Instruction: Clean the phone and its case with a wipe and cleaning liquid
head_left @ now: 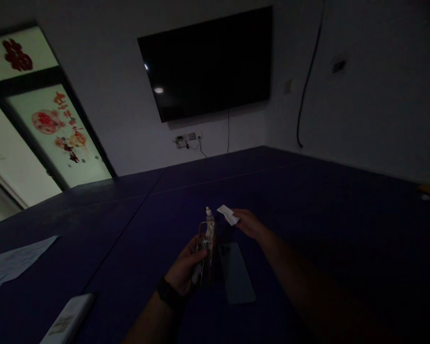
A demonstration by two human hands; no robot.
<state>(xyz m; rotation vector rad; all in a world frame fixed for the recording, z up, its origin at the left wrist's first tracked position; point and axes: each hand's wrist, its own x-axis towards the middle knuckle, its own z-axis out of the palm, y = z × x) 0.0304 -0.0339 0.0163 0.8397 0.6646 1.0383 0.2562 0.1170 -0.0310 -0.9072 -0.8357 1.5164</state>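
A dim room: grey walls (103, 105) rise behind a broad blue-purple desk (308, 205), whose top is crossed by thin seams. A large dark television (215, 71) hangs on the wall, tilted in view, above sockets (186, 138) with trailing wires. At left stands a pale glazed door (53, 143) bearing red decorations. Printed papers (21, 260) and a white box (66, 317) lie on the desk's left. Near the middle, the left hand (186, 267) has its grip closed around a worn, brownish case (210, 234); a nozzle-tipped bottle (209, 215) shows at its top. A phone (236, 274) lies just beside the case. The right hand (249, 223) pinches a white slip (228, 215) near the bottle.
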